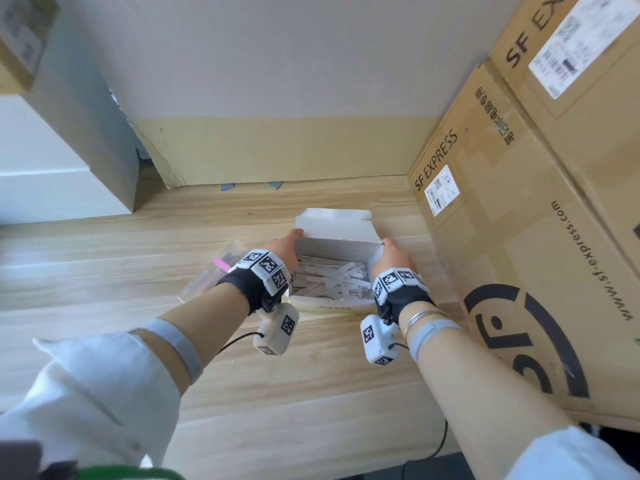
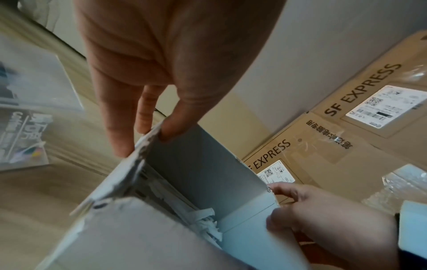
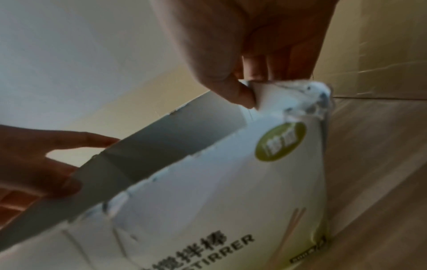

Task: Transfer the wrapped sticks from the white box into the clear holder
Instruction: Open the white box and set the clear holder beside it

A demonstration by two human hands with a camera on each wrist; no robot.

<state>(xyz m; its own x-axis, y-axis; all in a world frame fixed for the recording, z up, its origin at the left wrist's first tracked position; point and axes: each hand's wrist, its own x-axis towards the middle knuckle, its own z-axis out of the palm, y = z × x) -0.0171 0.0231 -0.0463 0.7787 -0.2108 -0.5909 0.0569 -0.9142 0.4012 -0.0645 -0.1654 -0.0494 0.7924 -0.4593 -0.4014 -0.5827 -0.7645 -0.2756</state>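
The white box [image 1: 334, 245] stands on the wooden table with its lid flap raised at the far side. Several paper-wrapped sticks [image 1: 330, 280] lie in a loose heap inside it. My left hand [image 1: 294, 235] pinches the box's far left corner, the thumb inside the wall [image 2: 175, 126]. At the far right corner my right hand [image 1: 384, 245] pinches the torn edge between thumb and fingers [image 3: 250, 89]. The box front reads "STIRRER" [image 3: 208, 191]. The clear holder [image 1: 211, 275] lies on the table just left of the box, partly hidden behind my left wrist.
Large SF Express cardboard cartons [image 1: 519, 237] stand close along the box's right side. A cardboard sheet [image 1: 277, 150] leans on the back wall. A white block [image 1: 52, 174] sits at the far left. Bare wooden table [image 1: 311, 375] lies in front of the box.
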